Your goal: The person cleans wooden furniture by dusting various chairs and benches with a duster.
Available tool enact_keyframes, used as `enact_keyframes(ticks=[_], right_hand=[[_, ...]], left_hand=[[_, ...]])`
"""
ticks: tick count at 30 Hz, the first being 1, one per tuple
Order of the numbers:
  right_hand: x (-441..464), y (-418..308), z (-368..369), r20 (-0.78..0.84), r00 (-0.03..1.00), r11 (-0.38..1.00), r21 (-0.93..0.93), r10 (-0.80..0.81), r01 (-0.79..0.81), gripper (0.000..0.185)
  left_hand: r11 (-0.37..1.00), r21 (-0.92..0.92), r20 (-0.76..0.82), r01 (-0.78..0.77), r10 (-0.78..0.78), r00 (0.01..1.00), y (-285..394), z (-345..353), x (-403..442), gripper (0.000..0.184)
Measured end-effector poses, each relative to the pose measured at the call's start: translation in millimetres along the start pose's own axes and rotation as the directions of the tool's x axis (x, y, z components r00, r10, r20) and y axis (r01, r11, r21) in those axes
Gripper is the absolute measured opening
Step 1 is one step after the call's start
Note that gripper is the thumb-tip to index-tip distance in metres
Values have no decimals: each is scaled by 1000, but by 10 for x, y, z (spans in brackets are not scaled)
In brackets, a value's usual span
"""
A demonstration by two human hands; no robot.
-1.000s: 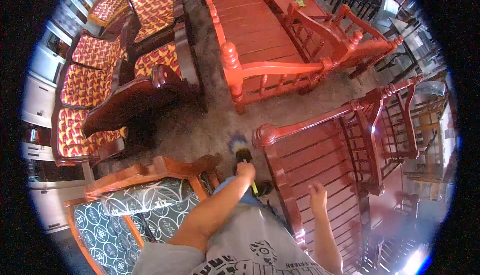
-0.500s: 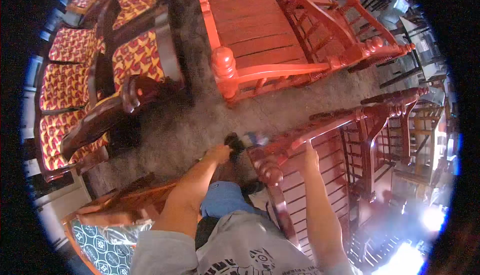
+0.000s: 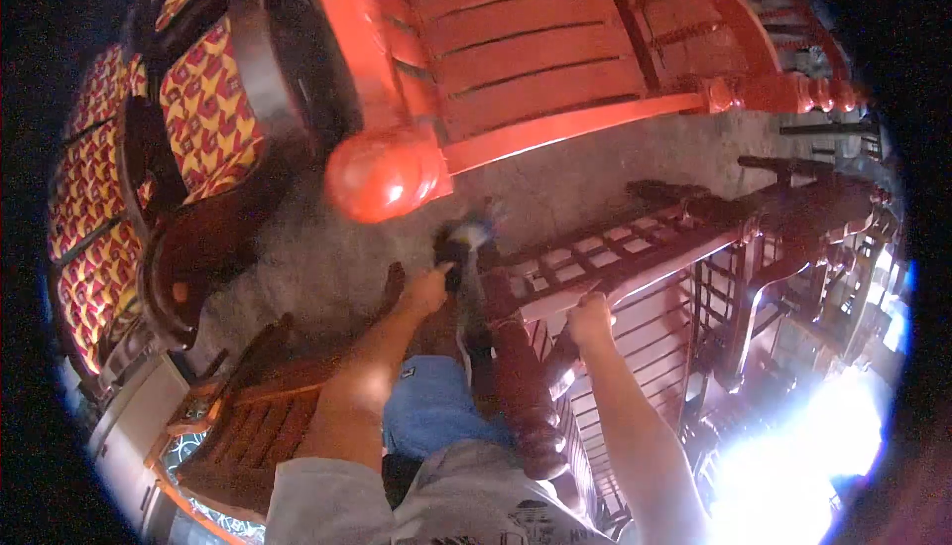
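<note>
My left hand (image 3: 426, 290) is closed round a dark duster-like tool (image 3: 454, 257) with a pale, blurred tip, held low over the floor beside the dark red wooden bench. My right hand (image 3: 592, 321) grips the top rail (image 3: 645, 272) of that bench, its fingers wrapped over the wood. The bench's turned post (image 3: 531, 426) stands close to my body, between my two arms. Ahead of the tool is the rounded knob (image 3: 382, 176) of a bright red wooden bench.
Dark-framed chairs with red and yellow patterned cushions (image 3: 203, 99) stand at the left. A brown slatted armrest (image 3: 263, 441) is at the lower left. The grey floor (image 3: 565, 178) runs between the benches. Strong glare covers the lower right.
The view has moved in towards the benches. My right hand, earlier raised off the furniture, has taken hold of the dark red rail. My left hand has shifted left with the tool.
</note>
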State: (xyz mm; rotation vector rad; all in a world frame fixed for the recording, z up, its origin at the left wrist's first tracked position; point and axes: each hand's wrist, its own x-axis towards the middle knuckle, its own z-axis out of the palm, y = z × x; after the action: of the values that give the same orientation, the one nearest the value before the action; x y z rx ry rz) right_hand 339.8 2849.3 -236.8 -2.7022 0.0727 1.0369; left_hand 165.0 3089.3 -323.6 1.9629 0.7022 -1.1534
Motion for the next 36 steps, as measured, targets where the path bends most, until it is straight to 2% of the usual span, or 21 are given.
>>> enact_keyframes(ticks=[3,6,9,12,15,16,17,18,19,21,23,26,27,28,29,30,31,32,34,35,36], right_hand=[[-13,-44,-20,8,996,996,9,94,-94,32],[-35,-101,-42,-9,994,994,13,113,-112,30],[-35,-140,-85,52,988,989,-30,147,-146,36],[-24,-191,-138,139,964,974,-35,229,-226,42],[-40,-154,-104,120,963,969,21,241,-245,43],[-21,-116,-53,94,968,970,48,233,-238,44],[-12,-78,16,22,979,978,46,204,-205,30],[-22,-114,-1,29,972,971,43,235,-236,32],[-39,-146,-22,36,963,962,40,267,-268,34],[-78,-276,-154,49,934,931,71,355,-358,40],[-142,-414,-272,5,884,863,214,468,-458,41],[-361,-72,-244,-349,931,934,355,103,30,35],[-490,27,-314,-200,979,813,576,48,78,32],[-631,48,-464,-64,997,638,766,-50,81,29],[-976,-116,-862,69,989,383,924,-128,-14,26],[-1245,-229,-1200,166,956,111,984,-240,-143,26],[-1288,-159,-1153,61,987,224,974,-152,-25,33],[-1291,-88,-1210,86,992,239,969,-97,-61,33],[-1267,85,-1357,136,991,271,953,14,-135,32],[-1170,176,-1341,95,993,410,904,77,-118,31],[-992,325,-1266,-35,994,548,836,102,-27,29]], left_hand=[[975,121,-49,-188,195,980,-308,602,421,37],[983,-46,-191,175,-181,965,-452,886,981,26],[989,144,147,34,-55,988,-136,365,800,37],[944,329,154,0,-54,987,-160,360,950,38],[980,180,-25,88,-85,996,-167,243,867,41],[988,147,-108,48,-32,994,-137,156,820,41],[985,154,-210,-83,115,971,-104,110,709,40],[960,174,-299,-218,263,917,59,-35,568,38],[979,-82,-205,-189,169,964,258,-168,433,35],[843,-537,53,-20,57,997,1050,-660,-207,30],[611,-781,-39,-132,163,986,1404,-582,-404,24],[383,-908,-11,-171,387,922,1980,-554,-634,31],[387,-915,41,-115,373,927,2319,-706,-931,31],[276,-937,-41,-214,523,851,2325,-476,-733,28],[245,-968,66,-52,450,890,2599,-534,-950,27],[326,-942,90,-79,472,877,2722,-478,-949,28],[403,-908,114,-111,494,862,2843,-419,-944,30],[337,-921,43,-196,588,807,2872,-198,-774,31],[608,-689,62,-394,591,805,3039,-129,-754,31],[689,-341,-41,-640,669,742,2998,-29,-486,33],[764,-137,-10,-631,636,772,3149,-283,-624,33]])
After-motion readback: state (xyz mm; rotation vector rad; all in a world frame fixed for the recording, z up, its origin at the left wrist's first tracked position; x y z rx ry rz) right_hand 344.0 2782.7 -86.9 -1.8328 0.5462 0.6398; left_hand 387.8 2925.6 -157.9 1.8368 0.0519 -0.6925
